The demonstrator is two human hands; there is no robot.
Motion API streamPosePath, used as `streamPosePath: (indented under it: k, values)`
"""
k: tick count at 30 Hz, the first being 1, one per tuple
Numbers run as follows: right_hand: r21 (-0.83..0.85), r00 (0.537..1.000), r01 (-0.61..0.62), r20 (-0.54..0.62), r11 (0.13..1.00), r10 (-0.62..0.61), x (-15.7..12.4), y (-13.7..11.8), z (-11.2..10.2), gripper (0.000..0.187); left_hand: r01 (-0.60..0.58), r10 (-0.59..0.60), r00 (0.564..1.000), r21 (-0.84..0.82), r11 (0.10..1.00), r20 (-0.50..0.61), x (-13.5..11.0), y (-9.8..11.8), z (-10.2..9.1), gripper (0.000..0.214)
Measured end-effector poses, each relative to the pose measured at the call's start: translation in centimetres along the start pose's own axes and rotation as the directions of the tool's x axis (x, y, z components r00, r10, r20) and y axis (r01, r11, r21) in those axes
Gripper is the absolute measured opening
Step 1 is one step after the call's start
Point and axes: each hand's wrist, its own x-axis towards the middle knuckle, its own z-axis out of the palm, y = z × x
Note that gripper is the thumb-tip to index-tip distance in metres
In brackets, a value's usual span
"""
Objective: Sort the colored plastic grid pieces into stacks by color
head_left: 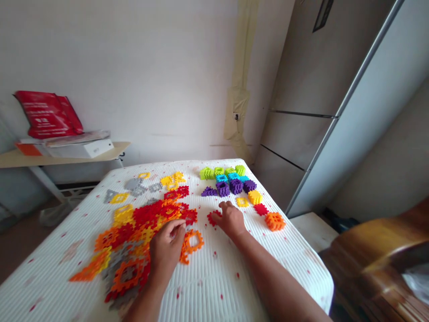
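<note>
My right hand (231, 219) is bent over a red notched building tile (211, 219) on the table, its thumb on the tile and its fingers curled. My left hand (167, 243) is closed, thumb against fingers, at the right edge of a loose pile of tiles; whatever is in it, if anything, is hidden. Red tiles (147, 214) fill the pile's middle, among grey, yellow and orange ones. Beside my left hand lies an orange square-holed tile (194, 240). Beyond my right hand stand purple stacks (236, 186), blue ones (221, 178) and green ones (240, 170).
On the right are a yellow stack (255, 197), a red tile (260, 209) and an orange stack (275, 221). A white quilted cloth (208, 286) covers the table. A refrigerator (301, 89) stands behind right; a side table (117, 149) holds boxes and a red bag (50, 114).
</note>
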Motion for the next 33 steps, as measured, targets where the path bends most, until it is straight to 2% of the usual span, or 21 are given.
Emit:
streamPosePath:
  k: [4,8,11,13,15,17,19,21,24,29,33]
  values:
    - [-0.1,0.999,0.013,0.044,0.995,-0.009,-1.1,-0.9,0.4,0.038,0.009,-0.009,1.0,0.014,1.0,-0.002,-0.4,-0.3,-1.1,0.025]
    - [-0.133,0.998,-0.008,0.057,0.991,0.015,-1.3,-1.4,0.7,0.029,0.009,-0.009,1.0,0.003,1.0,-0.009,-0.5,-0.4,-1.4,0.026]
    - [-0.112,0.999,-0.008,0.037,0.994,0.013,-1.2,-1.3,-0.1,0.024,0.004,-0.004,1.0,-0.02,1.0,-0.002,-0.6,-0.7,-1.3,0.027]
    - [-0.107,0.999,-0.008,-0.042,0.994,0.004,-1.1,-0.4,-1.5,0.024,0.002,-0.002,1.0,-0.041,0.999,0.003,-0.7,-0.9,-1.2,0.027]
    - [-0.131,0.985,-0.03,-0.171,0.991,0.007,-1.0,1.2,-3.3,0.025,-0.005,0.005,1.0,-0.058,0.998,0.004,-0.9,-1.1,-1.3,0.027]
    - [-0.166,0.953,-0.137,-0.291,0.977,0.084,-1.0,3.3,-5.2,0.027,-0.015,0.015,1.0,-0.071,0.997,0.003,-1.1,-1.0,-1.5,0.025]
    - [-0.184,0.925,-0.265,-0.324,0.946,0.196,-1.1,5.4,-6.8,0.027,-0.022,0.023,1.0,-0.081,0.996,0.008,-1.3,-0.6,-1.6,0.024]
    - [-0.208,0.908,-0.363,-0.297,0.908,0.295,-1.2,7.2,-7.8,0.026,-0.023,0.024,1.0,-0.09,0.996,0.01,-1.3,-0.1,-1.8,0.024]
    - [-0.261,0.895,-0.434,-0.235,0.862,0.379,-1.2,8.8,-8.2,0.023,-0.019,0.02,1.0,-0.1,0.995,0.004,-1.3,0.4,-1.9,0.023]
    - [-0.306,0.872,-0.49,-0.167,0.817,0.46,-1.0,9.1,-7.5,0.02,-0.024,0.025,1.0,-0.089,0.996,0.01,-1.3,0.0,-1.9,0.025]
    - [-0.315,0.877,-0.479,-0.142,0.819,0.458,-0.8,9.2,-7.0,0.021,-0.028,0.029,0.999,-0.056,0.998,0.017,-1.3,-0.3,-1.8,0.025]
